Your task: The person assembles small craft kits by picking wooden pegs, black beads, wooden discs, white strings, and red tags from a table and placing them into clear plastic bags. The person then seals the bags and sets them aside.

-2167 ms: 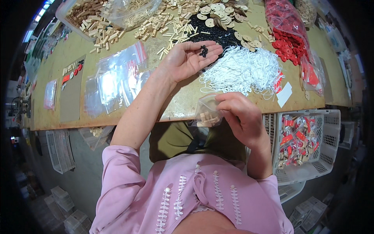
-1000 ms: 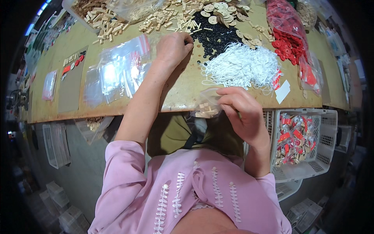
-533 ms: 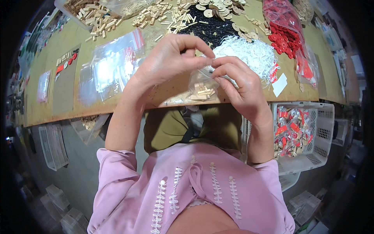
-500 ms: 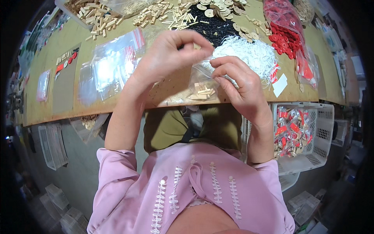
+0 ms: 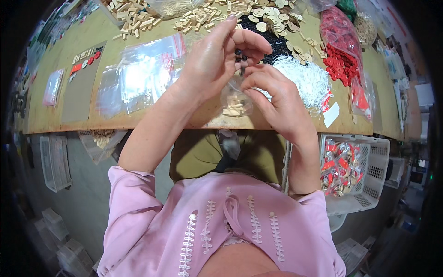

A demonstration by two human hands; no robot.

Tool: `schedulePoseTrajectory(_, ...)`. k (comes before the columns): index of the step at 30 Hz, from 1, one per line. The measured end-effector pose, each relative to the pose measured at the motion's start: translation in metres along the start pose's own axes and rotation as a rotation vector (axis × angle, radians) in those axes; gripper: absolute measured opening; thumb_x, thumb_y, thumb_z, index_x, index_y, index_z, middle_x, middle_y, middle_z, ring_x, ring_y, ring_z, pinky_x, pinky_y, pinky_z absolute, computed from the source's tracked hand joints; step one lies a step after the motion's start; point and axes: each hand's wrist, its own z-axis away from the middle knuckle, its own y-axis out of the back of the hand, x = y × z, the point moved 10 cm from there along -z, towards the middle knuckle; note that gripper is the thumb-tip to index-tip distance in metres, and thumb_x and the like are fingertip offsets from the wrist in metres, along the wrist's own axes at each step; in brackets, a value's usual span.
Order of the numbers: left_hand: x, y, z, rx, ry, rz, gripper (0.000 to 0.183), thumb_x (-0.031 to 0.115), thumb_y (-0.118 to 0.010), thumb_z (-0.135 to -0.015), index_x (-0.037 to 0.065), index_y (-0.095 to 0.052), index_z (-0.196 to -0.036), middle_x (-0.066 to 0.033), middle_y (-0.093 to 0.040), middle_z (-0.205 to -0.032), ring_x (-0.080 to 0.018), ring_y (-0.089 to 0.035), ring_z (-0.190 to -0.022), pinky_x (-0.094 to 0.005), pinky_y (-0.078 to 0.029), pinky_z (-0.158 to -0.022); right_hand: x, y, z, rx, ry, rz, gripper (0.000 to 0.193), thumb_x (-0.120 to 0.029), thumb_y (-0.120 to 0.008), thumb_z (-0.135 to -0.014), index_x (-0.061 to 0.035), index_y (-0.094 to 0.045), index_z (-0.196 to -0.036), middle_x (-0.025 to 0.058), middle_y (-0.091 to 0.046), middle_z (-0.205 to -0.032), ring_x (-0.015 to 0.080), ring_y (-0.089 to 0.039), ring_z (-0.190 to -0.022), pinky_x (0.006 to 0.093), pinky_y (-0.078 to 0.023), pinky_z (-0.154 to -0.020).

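My left hand (image 5: 210, 55) is cupped and tilted over the mouth of a small clear plastic bag (image 5: 236, 98), its thumb apart from the curled fingers. Several small black pieces (image 5: 239, 56) show against those fingers, just above the bag; whether some are dropping cannot be told. My right hand (image 5: 277, 94) pinches the bag's upper edge from the right. Short pale wooden pieces (image 5: 236, 110) lie in the bottom of the bag, which hangs by the table's front edge.
Left of my hands lies a stack of clear bags (image 5: 145, 69); farther left, a board of sample parts (image 5: 78, 87). Wooden blocks (image 5: 136, 18), black pieces (image 5: 263, 33), wooden discs (image 5: 274, 21), white strings (image 5: 302, 83) and red parts (image 5: 339, 64) lie beyond. A white crate (image 5: 376, 173) holds packed bags.
My left hand has opened from a closed curl and turned over the bag, showing black pieces at its fingers. My right hand keeps its pinch on the bag. The whole view has shifted slightly.
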Motion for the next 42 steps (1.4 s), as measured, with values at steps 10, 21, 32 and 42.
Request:
schedulePoseTrajectory(10,0.013,-0.014,0.011,-0.035,-0.080,-0.116,0.073,0.051,-0.018,-0.111,-0.002,-0.066,-0.127,-0.0169,-0.069,-0.128,-0.0287,-0.064,-0.116,-0.0415,-0.047,-0.103,-0.002,-0.005,-0.001,0.005,0.017,-0.044,0.011,-0.003,-0.071,-0.090,-0.0012,-0.070,-0.101,0.0168,-0.069,-0.116,0.0314,-0.067,-0.110,0.0387,-0.052,-0.095)
schedulePoseTrajectory(21,0.056,0.033,-0.013,0.021,-0.320,-0.153,0.031,0.029,-0.060,-0.106,0.001,-0.072,-0.113,-0.0062,-0.073,-0.104,-0.0107,-0.066,-0.088,-0.0287,-0.055,-0.080,-0.003,0.021,0.022,0.102,0.024,-0.098,0.010,0.003,-0.067,-0.087,-0.0005,-0.069,-0.096,0.0165,-0.069,-0.116,0.0310,-0.068,-0.108,0.0372,-0.053,-0.093)
schedulePoseTrajectory(32,-0.026,0.040,-0.157,0.097,-0.370,-1.678,0.030,0.023,-0.074,-0.090,0.008,-0.075,-0.116,-0.0146,-0.073,-0.103,-0.0304,-0.071,-0.091,-0.0407,-0.056,-0.082,0.022,0.050,0.062,0.270,0.019,-0.027,0.009,0.003,-0.070,-0.085,0.0001,-0.068,-0.094,0.0170,-0.070,-0.111,0.0324,-0.070,-0.097,0.0387,-0.056,-0.083)
schedulePoseTrajectory(42,-0.011,0.055,-0.172,0.203,-0.526,-1.680,0.018,0.022,-0.069,-0.095,0.007,-0.077,-0.101,-0.0135,-0.071,-0.089,-0.0302,-0.070,-0.083,-0.0408,-0.054,-0.075,0.035,0.071,0.073,0.288,0.010,-0.050,0.008,0.004,-0.067,-0.087,0.0014,-0.067,-0.095,0.0179,-0.069,-0.113,0.0323,-0.069,-0.100,0.0376,-0.055,-0.085)
